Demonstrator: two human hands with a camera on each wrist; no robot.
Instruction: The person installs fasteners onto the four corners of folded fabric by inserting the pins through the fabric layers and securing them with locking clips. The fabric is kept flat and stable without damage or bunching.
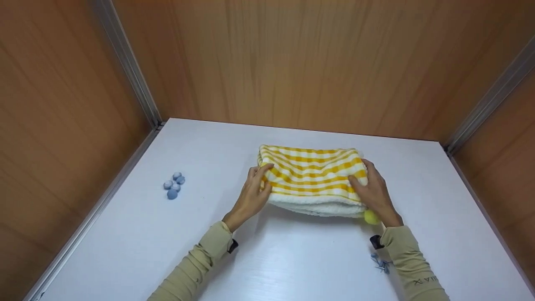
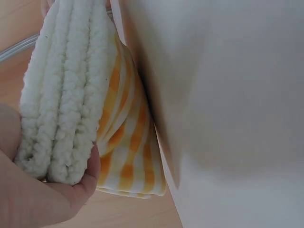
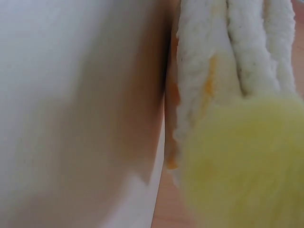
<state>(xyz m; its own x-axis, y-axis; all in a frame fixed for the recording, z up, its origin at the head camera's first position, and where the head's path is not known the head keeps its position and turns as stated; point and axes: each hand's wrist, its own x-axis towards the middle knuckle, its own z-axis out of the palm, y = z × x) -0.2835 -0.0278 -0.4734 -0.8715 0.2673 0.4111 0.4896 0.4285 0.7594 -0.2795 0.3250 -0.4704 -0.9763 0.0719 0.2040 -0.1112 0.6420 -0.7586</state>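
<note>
A folded, yellow-and-white checked cloth with a thick white fleece lining (image 1: 313, 173) is held between both hands in the middle of the head view. My left hand (image 1: 250, 194) grips its left end; in the left wrist view, thumb and fingers (image 2: 88, 178) clasp several stacked fleece layers (image 2: 61, 95). At the right end my right hand (image 1: 376, 194) pinches the cloth, thumb on top. A fluffy yellow pompom (image 1: 371, 217) hangs from the near right corner and blocks much of the right wrist view. Whether the cloth's underside touches the table cannot be told.
A small cluster of blue and pale balls (image 1: 173, 186) lies on the white table (image 1: 276, 267) to the left. Small blue-grey pieces (image 1: 381, 264) lie beside the right sleeve. Wooden panels (image 1: 292, 62) with metal edge strips enclose the table at the back and sides.
</note>
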